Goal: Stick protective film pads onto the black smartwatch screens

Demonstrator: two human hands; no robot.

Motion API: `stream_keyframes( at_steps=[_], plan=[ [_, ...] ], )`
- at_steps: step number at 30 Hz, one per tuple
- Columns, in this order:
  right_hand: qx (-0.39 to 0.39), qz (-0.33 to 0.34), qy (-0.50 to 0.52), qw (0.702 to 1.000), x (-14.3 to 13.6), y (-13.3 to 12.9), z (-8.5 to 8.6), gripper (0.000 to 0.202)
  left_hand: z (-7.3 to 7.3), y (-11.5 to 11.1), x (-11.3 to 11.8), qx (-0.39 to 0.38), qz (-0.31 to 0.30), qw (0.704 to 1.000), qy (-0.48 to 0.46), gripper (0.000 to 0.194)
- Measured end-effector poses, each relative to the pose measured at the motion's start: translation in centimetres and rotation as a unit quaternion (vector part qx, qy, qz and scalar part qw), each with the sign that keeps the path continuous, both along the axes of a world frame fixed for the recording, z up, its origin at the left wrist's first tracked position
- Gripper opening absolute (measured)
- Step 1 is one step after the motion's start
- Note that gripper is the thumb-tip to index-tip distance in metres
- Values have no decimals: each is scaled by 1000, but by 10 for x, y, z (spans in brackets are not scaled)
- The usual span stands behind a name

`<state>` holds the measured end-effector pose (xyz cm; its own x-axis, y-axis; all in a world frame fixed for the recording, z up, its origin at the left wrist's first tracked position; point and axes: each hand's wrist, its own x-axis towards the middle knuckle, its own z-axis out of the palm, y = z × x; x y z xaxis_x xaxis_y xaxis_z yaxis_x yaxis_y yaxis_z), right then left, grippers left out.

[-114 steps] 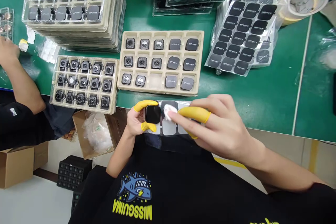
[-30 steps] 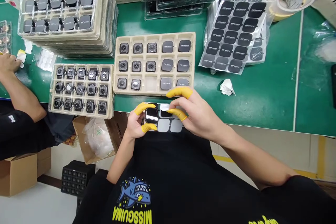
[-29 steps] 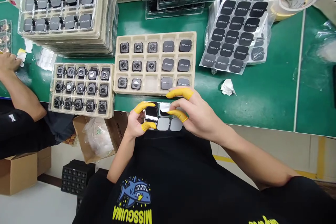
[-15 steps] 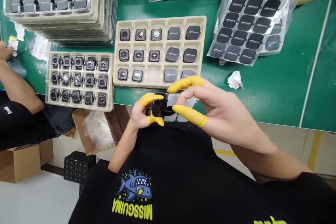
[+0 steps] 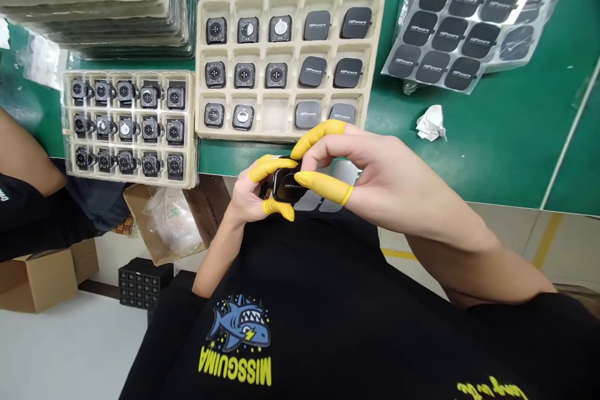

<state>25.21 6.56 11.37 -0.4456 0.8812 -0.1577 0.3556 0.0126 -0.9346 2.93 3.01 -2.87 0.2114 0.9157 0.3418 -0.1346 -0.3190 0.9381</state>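
Hands (image 5: 250, 194) (image 5: 382, 169) at face-up watch (image 5: 284, 186)

Your green worktable (image 5: 506, 137) stretches across the upper frame, bearing a beige compartment tray (image 5: 274, 114) at top center. A smaller tray (image 5: 190, 165) sits just beside it at center left, with a tray stack (image 5: 159, 7) in the upper left corner. Printed sheets (image 5: 450, 34) lie at upper right, a crumpled white tissue (image 5: 430, 124) near them, toward right center.

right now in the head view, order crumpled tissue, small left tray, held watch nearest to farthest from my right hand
1. Held watch, at the right hand
2. Crumpled tissue, just to its right
3. Small left tray, over on the left
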Motion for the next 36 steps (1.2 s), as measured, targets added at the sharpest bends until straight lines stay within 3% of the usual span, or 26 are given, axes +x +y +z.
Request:
stream_keyframes(
  at_steps=[8, 22, 27, 36],
  plan=[
    [-7, 8, -3, 1000, 0, 0, 0, 20, -5, -3, -1, -32, 7, 999, 4, 84],
    [-3, -5, 21, 1000, -4, -3, -6, 17, -5, -6, -2, -19, 12, 1000, -8, 91],
    [-6, -8, 24, 1000, -5, -5, -9, 16, -8, -8, -3, -38, 20, 999, 26, 91],
    [4, -12, 44, 999, -5, -4, -11, 14, -2, -3, -1, 17, 10, 1000, -6, 87]
  ],
)
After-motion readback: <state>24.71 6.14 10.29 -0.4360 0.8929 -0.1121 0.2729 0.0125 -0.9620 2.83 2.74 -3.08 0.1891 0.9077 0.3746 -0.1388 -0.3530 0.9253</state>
